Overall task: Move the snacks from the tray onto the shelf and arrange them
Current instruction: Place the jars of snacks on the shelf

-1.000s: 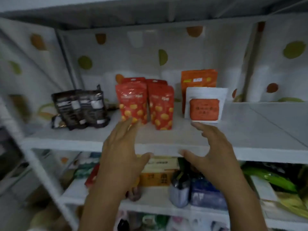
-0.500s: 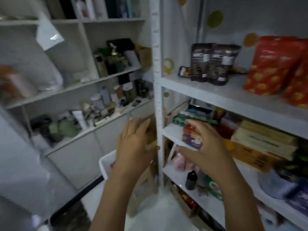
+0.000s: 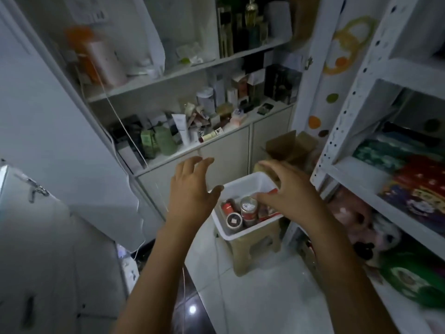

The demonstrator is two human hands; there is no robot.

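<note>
Hovering hands (image 3: 192, 191) (image 3: 287, 197) above snack tray (image 3: 244, 182)

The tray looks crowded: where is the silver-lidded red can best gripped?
Probably round its top, from above: the silver-lidded red can stands upright in the white plastic tray, close beside a dark round-lidded jar, so only its upper end is free.
</note>
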